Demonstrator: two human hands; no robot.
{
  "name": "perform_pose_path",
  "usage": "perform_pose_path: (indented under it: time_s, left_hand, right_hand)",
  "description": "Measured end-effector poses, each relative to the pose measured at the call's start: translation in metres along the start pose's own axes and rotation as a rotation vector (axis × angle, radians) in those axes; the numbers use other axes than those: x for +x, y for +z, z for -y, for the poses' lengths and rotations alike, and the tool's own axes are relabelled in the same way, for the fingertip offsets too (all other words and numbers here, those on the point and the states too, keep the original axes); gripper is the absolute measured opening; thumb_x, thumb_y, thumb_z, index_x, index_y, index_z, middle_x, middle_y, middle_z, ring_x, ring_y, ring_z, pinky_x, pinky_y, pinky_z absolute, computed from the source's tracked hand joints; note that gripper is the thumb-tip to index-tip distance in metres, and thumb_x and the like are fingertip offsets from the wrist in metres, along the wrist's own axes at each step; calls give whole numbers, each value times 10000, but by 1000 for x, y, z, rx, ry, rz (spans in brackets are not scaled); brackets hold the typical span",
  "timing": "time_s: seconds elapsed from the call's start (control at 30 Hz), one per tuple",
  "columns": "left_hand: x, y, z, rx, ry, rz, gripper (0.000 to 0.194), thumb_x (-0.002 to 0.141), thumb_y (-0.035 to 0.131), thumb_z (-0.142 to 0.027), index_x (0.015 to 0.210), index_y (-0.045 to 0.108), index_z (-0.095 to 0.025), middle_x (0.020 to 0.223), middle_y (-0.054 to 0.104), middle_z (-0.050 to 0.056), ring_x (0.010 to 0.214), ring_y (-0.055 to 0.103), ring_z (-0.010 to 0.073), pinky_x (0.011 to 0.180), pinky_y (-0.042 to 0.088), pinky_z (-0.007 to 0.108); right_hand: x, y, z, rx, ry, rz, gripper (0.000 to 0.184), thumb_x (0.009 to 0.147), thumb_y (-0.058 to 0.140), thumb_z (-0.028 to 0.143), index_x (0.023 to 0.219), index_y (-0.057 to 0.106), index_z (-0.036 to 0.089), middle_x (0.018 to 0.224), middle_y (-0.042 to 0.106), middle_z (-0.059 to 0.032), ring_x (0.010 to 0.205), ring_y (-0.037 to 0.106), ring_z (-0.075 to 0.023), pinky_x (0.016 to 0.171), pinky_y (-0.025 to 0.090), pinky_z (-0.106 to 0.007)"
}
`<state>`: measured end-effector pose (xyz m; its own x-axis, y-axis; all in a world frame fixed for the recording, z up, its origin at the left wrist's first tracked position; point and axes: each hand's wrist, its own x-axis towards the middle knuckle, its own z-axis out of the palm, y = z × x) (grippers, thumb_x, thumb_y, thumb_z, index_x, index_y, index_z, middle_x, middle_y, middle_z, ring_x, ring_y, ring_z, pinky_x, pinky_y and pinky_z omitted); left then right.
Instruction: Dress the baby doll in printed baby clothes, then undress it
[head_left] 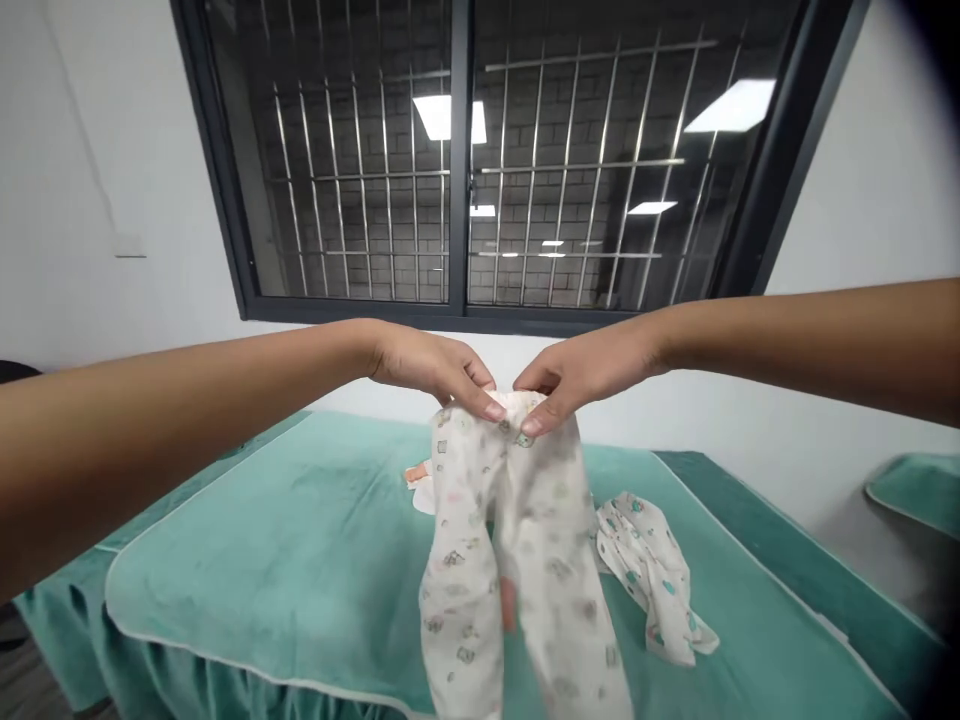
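Note:
A small pair of white pants (540, 540) with a faint printed pattern hangs upright in front of me, its two legs dangling over the bed. My left hand (442, 370) pinches the waistband from the left, thumb in front. From the right, my right hand (566, 380) grips the same waistband, thumb also in front. Only a short stretch of waistband separates the two thumbs. Behind the pants, partly hidden, lies a white and orange-brown item (421, 485) whose kind I cannot make out.
A crumpled white cloth garment (652, 570) with green print lies on the right of the green-covered bed (270, 540). Beyond the bed stand a white wall (90, 200) and a dark-framed window (459, 200) with metal bars. Another green-covered surface (919, 490) shows at far right.

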<state>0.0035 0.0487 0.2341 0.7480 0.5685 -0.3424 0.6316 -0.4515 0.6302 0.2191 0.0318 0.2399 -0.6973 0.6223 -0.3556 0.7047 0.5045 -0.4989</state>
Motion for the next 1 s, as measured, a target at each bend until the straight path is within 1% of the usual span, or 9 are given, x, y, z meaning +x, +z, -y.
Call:
perform_pose_path:
  time_s: [0.23, 0.33, 0.43, 0.53, 0.63, 0.77, 0.83, 0.9, 1.0]
  left_hand:
    - [-16, -13, -18, 102, -75, -141, 160, 687, 791, -322, 783, 753, -199, 834, 735, 34, 913, 659, 254, 856, 516, 347]
    - [-16, -29, -17, 43, -138, -498, 142, 633, 800, -200, 758, 743, -165, 787, 702, 45, 992, 652, 293, 903, 498, 361]
    - [-14, -45, -13, -75, -145, -809, 100, 725, 721, -205, 797, 731, -138, 844, 678, 63, 1100, 623, 308, 943, 476, 367]
    - [-6, -47, -4, -24, -129, -749, 141, 738, 727, -257, 794, 723, -127, 829, 671, 68, 1041, 640, 299, 914, 487, 373]
    - [13, -24, 24, -86, 100, -700, 310, 765, 732, -402, 906, 706, -128, 901, 687, 83, 967, 651, 267, 885, 504, 388]
    - [53, 40, 96, -554, 439, -797, 610, 859, 558, -627, 1337, 516, -251, 1255, 642, 92, 1144, 611, 278, 948, 498, 416]
    - [74, 78, 141, -691, 385, -813, 731, 787, 695, -557, 1407, 445, -263, 1321, 621, 96, 1184, 595, 285, 969, 496, 395]
    - [93, 110, 184, -794, 169, -714, 698, 733, 772, -426, 1346, 523, -205, 1269, 658, 123, 1120, 635, 303, 936, 520, 402]
    - [117, 137, 240, -733, -115, -782, 501, 814, 643, -338, 1281, 580, -168, 1198, 699, 115, 1076, 663, 311, 899, 540, 413]
  right_hand:
    - [-14, -29, -1, -305, 113, -299, 267, 676, 832, 453, 708, 699, 224, 844, 689, -18, 903, 652, -259, 767, 505, -374]
    - [-14, -47, -11, -409, 117, -373, 255, 736, 800, 390, 657, 658, 194, 943, 674, -44, 988, 623, -246, 819, 487, -374]
    - [-13, -61, -19, -382, 130, -397, 237, 739, 804, 384, 708, 683, 182, 1008, 679, -63, 1006, 620, -258, 846, 486, -393]
    - [-5, -57, -24, -137, 157, -385, 260, 749, 788, 430, 770, 708, 184, 933, 700, -63, 944, 652, -277, 828, 517, -421]
    - [21, -31, -35, 214, -54, -351, 263, 799, 743, 433, 883, 712, 186, 937, 711, -60, 959, 661, -266, 841, 536, -407]
    - [95, 21, -69, 776, -400, -433, 277, 933, 567, 459, 1002, 631, 199, 938, 697, -51, 899, 666, -206, 824, 564, -391]
    - [142, 51, -94, 1022, -446, -496, 264, 943, 533, 467, 983, 575, 209, 929, 687, -53, 880, 668, -201, 821, 576, -396]
    - [188, 81, -122, 1124, -391, -500, 274, 931, 531, 486, 940, 540, 212, 939, 681, -66, 890, 669, -201, 822, 581, -383]
    - [246, 119, -167, 923, -161, -507, 245, 920, 523, 451, 946, 558, 210, 1033, 677, -84, 950, 666, -189, 818, 578, -337]
